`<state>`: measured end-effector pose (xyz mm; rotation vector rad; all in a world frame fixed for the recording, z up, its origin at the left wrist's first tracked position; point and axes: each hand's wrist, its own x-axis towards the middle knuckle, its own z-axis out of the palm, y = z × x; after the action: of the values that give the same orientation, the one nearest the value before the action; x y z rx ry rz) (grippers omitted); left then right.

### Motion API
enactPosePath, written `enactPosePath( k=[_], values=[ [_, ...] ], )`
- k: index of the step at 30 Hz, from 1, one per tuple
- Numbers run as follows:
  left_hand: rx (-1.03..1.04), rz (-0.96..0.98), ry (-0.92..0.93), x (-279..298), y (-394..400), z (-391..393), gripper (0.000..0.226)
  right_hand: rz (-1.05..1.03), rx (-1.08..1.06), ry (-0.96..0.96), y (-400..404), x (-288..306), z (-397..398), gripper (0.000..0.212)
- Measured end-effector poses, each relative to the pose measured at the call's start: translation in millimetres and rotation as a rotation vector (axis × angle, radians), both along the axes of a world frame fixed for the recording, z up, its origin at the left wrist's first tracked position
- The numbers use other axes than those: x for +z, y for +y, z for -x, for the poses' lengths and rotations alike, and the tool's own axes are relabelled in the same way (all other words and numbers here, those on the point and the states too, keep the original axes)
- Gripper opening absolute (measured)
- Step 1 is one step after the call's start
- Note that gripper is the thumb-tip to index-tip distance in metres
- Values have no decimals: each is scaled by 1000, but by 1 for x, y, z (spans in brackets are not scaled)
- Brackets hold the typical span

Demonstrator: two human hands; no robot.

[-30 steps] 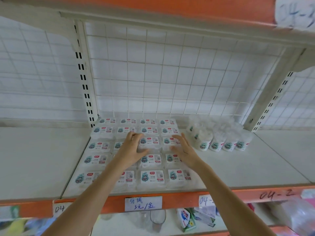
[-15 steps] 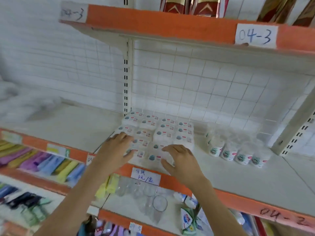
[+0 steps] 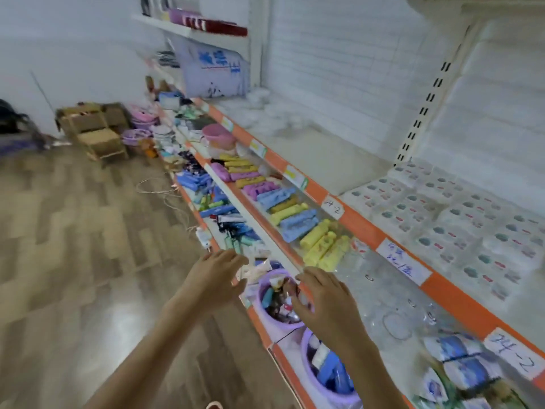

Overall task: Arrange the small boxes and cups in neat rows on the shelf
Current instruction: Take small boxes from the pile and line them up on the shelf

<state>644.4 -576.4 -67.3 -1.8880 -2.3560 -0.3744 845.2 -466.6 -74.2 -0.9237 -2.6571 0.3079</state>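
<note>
Boxes (image 3: 460,219) lie in rows on the shelf (image 3: 348,169) at the right, behind its orange edge (image 3: 365,228); motion blur hides their print. Both hands hang in the air in front of the lower shelves, well clear of the boxes. The left hand (image 3: 216,274) is spread, fingers straight, holding nothing. The right hand (image 3: 327,302) has its fingers loosely curved and apart, also holding nothing, above a purple tub (image 3: 277,323) of small mixed items. A second purple tub (image 3: 321,388) nearer the camera holds blue packets. Half a second ago both hands rested on the front boxes and the view faced the shelf; now the hands have drawn back and the view has swung left along the aisle, over the wood floor (image 3: 73,246).
</note>
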Motion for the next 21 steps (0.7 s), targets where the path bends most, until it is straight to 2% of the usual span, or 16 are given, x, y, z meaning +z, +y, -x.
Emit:
enactPosePath(
  k=[2, 5, 9, 11, 15, 21],
  values=[
    [99, 14, -7, -1, -23, 17, 29, 36, 67, -2, -8, -3, 28, 43],
    [192, 29, -93, -12, -48, 55, 37, 35, 181, -21, -17, -3, 75, 58],
    [315, 5, -145, -24, -64, 118, 35, 66, 286, -68, -15, -8, 147, 46],
    [346, -6, -154, -25, -66, 155, 34, 66, 307, -74, -11, -10, 188, 47],
    [353, -29, -172, -22, -58, 220, 43, 81, 303, -57, 1, -7, 254, 46],
    [302, -59, -173, -13, -31, 313, 32, 80, 244, -18, 27, 5, 341, 39]
  ],
)
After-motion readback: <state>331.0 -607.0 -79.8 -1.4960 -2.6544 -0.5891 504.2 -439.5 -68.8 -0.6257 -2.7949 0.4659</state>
